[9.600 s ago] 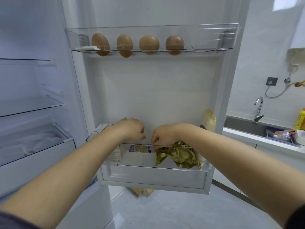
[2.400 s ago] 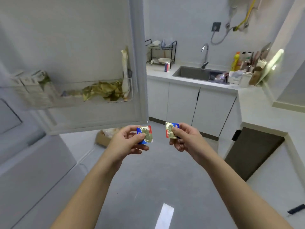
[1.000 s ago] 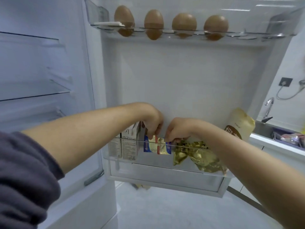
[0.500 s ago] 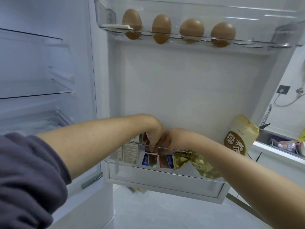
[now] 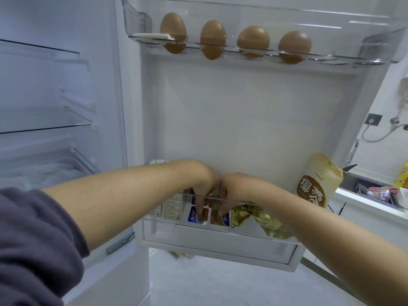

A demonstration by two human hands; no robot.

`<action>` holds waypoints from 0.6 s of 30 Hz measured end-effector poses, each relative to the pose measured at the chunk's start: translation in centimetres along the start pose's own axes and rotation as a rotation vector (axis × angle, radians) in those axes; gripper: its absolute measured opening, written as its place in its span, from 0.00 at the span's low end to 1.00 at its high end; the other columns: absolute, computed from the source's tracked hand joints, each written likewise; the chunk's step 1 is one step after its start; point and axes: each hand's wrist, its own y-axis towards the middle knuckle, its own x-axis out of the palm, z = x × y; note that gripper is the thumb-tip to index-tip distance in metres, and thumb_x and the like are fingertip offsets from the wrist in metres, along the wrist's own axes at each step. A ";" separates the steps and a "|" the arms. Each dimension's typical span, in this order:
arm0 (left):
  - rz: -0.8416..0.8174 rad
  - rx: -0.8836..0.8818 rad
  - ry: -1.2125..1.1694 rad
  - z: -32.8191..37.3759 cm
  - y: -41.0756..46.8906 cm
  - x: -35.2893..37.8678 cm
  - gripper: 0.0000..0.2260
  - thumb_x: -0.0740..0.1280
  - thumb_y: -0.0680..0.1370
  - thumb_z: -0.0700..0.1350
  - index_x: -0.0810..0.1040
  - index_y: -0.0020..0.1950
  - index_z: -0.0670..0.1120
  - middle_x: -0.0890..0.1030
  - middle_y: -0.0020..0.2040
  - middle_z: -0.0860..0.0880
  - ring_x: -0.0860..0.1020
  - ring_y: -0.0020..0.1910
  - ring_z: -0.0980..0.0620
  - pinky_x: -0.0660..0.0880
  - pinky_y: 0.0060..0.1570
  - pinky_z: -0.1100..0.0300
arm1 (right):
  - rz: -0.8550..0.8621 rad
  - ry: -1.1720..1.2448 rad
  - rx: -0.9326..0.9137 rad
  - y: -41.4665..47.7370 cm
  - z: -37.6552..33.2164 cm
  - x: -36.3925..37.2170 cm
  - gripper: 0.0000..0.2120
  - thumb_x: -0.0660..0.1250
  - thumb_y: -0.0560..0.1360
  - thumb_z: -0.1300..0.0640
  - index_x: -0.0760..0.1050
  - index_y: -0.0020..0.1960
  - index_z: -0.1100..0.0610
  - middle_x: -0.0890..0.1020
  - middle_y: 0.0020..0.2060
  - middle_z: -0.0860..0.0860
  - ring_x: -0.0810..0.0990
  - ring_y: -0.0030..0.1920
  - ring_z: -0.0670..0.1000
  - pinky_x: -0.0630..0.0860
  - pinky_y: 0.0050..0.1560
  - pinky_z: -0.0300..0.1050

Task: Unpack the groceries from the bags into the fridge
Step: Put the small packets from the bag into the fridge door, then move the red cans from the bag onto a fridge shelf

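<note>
Both packets had sunk lower in the door bin than half a second before, and my two hands had followed them down behind its clear front wall. My left hand (image 5: 205,186) reached over the rim of the lower door bin (image 5: 220,238), its fingers curled down and pinching the top of the left packet (image 5: 195,216), a small blue and red sachet. My right hand (image 5: 230,191), knuckles touching the left, was clamped the same way on the right packet (image 5: 221,219). The two sachets stood side by side near the floor of the bin, between the printed cartons (image 5: 173,206) on the left and the crumpled gold foil bag (image 5: 265,219) on the right. A beige pouch (image 5: 318,184) with brown lettering leaned at the bin's far right end. Above, four brown eggs (image 5: 173,27) sat in a row in the upper door tray (image 5: 353,29). Glass shelves (image 5: 44,127) showed inside the fridge at left. A grey sleeve (image 5: 33,239) covered my left upper arm. At the far right I saw a sink (image 5: 353,180) with a tap.
</note>
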 end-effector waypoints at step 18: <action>0.848 -0.395 0.019 3.1 -5.4 0.6 0.25 0.64 0.76 0.59 0.68 0.68 0.48 0.72 0.64 0.48 0.69 0.63 0.47 0.61 0.57 0.51 | 0.711 -0.007 0.057 -6.3 3.7 0.2 0.24 0.67 0.76 0.48 0.68 0.70 0.50 0.70 0.69 0.50 0.68 0.68 0.52 0.70 0.61 0.47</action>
